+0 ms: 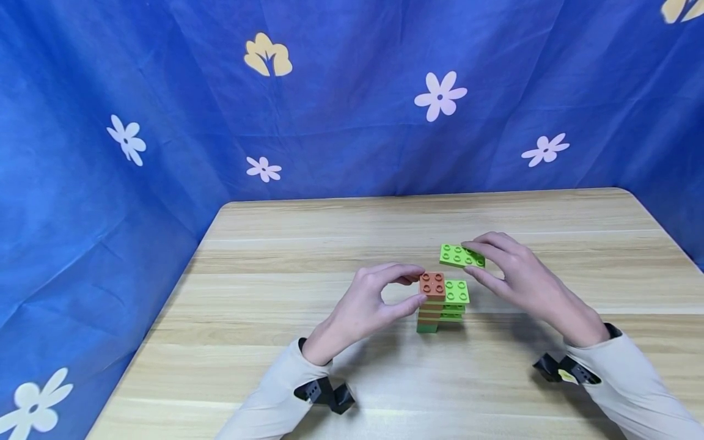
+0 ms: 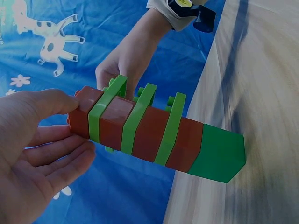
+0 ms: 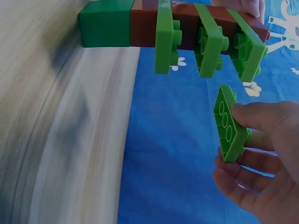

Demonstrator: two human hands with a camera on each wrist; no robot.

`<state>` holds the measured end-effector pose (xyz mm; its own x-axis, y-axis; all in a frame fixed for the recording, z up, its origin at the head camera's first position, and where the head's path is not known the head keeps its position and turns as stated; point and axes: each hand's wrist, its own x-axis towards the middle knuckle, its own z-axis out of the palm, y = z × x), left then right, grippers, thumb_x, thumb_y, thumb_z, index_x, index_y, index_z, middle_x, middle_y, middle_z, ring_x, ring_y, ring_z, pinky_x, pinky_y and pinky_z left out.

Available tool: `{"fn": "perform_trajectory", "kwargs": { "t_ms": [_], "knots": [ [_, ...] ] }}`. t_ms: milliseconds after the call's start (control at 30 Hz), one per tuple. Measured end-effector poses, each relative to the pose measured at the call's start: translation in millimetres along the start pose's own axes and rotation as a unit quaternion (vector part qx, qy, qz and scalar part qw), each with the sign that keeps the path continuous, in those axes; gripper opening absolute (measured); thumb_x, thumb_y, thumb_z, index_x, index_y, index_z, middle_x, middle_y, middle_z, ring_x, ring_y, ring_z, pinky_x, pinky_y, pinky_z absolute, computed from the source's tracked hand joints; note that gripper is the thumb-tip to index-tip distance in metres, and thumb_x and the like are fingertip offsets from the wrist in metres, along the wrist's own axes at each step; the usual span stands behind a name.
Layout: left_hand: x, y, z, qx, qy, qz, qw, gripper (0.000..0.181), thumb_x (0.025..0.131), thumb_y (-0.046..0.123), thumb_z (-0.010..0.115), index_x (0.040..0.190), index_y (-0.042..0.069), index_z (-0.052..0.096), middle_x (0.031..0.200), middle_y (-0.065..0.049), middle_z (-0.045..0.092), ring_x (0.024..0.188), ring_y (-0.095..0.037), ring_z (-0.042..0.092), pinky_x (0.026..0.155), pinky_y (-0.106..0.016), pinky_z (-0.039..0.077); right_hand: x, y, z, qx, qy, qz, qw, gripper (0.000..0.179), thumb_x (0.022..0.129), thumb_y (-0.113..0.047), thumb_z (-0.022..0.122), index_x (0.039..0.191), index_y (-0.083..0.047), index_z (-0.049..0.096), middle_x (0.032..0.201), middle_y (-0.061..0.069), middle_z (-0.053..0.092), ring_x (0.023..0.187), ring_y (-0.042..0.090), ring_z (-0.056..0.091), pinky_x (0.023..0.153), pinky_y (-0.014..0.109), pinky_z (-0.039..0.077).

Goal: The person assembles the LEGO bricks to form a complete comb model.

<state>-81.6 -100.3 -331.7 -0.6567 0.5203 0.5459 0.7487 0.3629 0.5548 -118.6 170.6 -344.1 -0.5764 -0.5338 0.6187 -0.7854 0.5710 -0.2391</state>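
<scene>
A tower of toy building bricks stands upright on the table, with a dark green brick (image 2: 217, 151) at its foot. Above that, reddish-brown bricks (image 2: 149, 133) alternate with light green plates (image 3: 209, 44) that jut out to the right. My left hand (image 1: 371, 299) pinches the topmost brown brick (image 1: 432, 285) between thumb and fingers. Behind and to the right of the tower, my right hand (image 1: 511, 266) pinches a loose light green plate (image 1: 453, 255) by its right end. This plate is held in the air, studs up, apart from the tower.
The wooden table (image 1: 297, 256) has rounded back corners. A blue cloth (image 1: 352, 122) with white and yellow flowers hangs behind it and along its left side. Small black devices (image 1: 324, 392) sit on both wrists, below the hands.
</scene>
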Motion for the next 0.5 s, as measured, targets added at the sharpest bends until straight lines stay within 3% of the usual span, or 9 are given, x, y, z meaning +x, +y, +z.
{"fn": "perform_trajectory", "kwargs": {
  "t_ms": [233, 500],
  "knots": [
    [1.1, 0.3, 0.6, 0.004, 0.0, -0.001, 1.0, 0.032, 0.083, 0.013, 0.075, 0.112, 0.001, 0.068, 0.105, -0.008, 0.071, 0.092, -0.016, 0.067, 0.086, -0.018, 0.051, 0.1, -2.4, -2.4, 0.008, 0.015, -0.014, 0.9998, 0.039, 0.084, -0.015, 0.074, 0.117, 0.003, 0.065, 0.106, 0.01, 0.066, 0.097, 0.025, 0.063, 0.083, 0.034, 0.052],
    [0.9, 0.8, 0.3, 0.003, -0.001, -0.008, 1.0, 0.032, 0.083, 0.013, 0.075, 0.113, 0.001, 0.068, 0.104, -0.007, 0.071, 0.092, -0.017, 0.067, 0.086, -0.018, 0.051, 0.4, -6.7, -5.2, 0.023, 0.056, -0.027, 0.9978, 0.045, 0.093, -0.039, 0.062, 0.114, 0.0, 0.068, 0.104, 0.011, 0.069, 0.094, 0.026, 0.066, 0.084, 0.03, 0.052]
  ]
}}
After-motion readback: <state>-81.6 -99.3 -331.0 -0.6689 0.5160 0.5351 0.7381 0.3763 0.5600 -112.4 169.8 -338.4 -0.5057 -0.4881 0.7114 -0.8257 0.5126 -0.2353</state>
